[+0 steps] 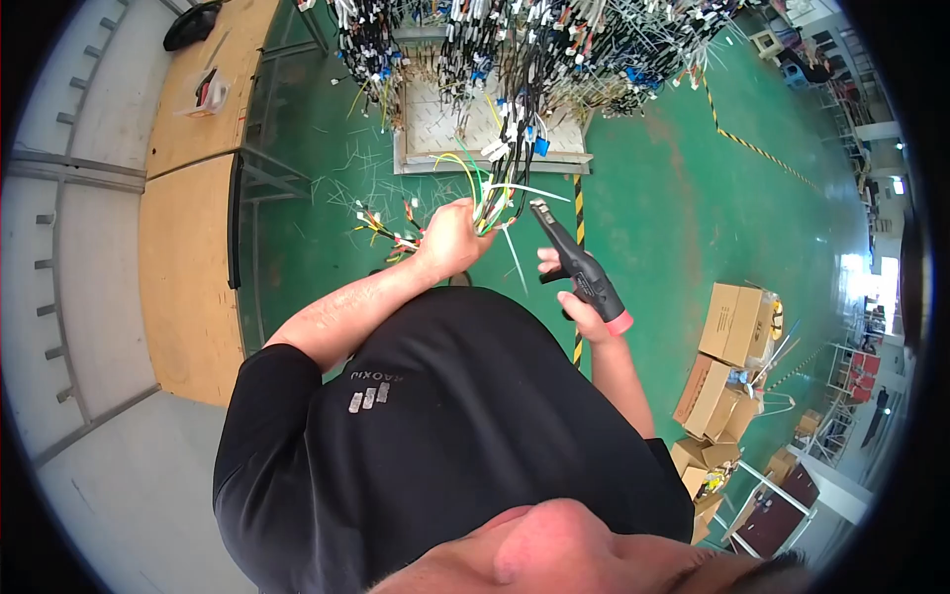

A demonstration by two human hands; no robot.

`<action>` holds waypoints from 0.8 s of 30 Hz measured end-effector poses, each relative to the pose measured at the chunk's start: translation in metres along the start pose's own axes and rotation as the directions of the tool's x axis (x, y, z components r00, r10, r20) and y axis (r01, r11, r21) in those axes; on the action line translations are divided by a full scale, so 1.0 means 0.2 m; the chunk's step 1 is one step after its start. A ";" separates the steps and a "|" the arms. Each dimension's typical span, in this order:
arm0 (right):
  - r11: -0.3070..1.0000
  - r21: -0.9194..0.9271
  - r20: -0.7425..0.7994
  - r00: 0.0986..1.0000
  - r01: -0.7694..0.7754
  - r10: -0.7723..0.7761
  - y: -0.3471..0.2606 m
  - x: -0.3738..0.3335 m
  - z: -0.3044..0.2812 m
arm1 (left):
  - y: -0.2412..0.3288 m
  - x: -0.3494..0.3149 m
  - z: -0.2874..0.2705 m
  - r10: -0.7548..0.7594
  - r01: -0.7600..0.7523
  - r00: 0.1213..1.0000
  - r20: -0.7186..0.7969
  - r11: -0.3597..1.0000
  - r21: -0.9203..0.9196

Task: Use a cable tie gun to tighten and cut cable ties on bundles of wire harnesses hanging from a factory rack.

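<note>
Fingers (463, 212) grip wires (509, 156) (L), blk tool (582, 269) (R) – shirt (495, 396) lettered.

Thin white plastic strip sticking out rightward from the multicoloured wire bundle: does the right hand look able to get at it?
Probably yes, at least with the black handheld tool with a pink end that the right hand grips: its tip appears close to the strip, with nothing visible between them.

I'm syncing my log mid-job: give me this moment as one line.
left hand: gripping wire bundle | right hand: holding black tool | tool tip: near white tie, contact unclear | beyond: hanging wires
</note>
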State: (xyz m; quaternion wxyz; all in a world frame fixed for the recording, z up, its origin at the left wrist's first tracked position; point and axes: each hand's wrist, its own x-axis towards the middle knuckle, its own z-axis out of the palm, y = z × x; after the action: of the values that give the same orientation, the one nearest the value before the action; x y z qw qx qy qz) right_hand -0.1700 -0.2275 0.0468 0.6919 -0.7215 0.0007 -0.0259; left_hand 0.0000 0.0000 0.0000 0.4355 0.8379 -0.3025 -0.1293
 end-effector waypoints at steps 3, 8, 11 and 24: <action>0.969 -0.245 -0.002 0.999 0.032 -0.033 -0.04 -0.01 -0.06 | 0.00 -0.03 -0.04 -0.138 0.138 0.989 -0.050 0.990 0.006; 0.938 -0.337 0.056 0.992 -0.085 0.110 -0.04 -0.02 -0.05 | 0.09 0.02 -0.10 -0.126 0.121 0.985 -0.117 0.991 -0.053; 0.951 -0.297 0.058 0.993 -0.082 0.104 -0.04 -0.02 -0.01 | 0.16 0.02 -0.12 -0.164 0.160 0.983 -0.081 0.985 -0.060; 0.906 -0.415 -0.044 0.997 -0.082 0.070 -0.01 -0.07 0.10 | 0.16 0.05 -0.03 -0.104 0.107 0.992 -0.072 0.993 0.043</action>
State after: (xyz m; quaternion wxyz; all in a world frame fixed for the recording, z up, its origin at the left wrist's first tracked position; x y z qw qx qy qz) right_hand -0.1824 -0.2067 0.0465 0.5227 -0.8514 0.0439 -0.0080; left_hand -0.0028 -0.0164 0.0304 0.4185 0.8667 -0.2456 -0.1158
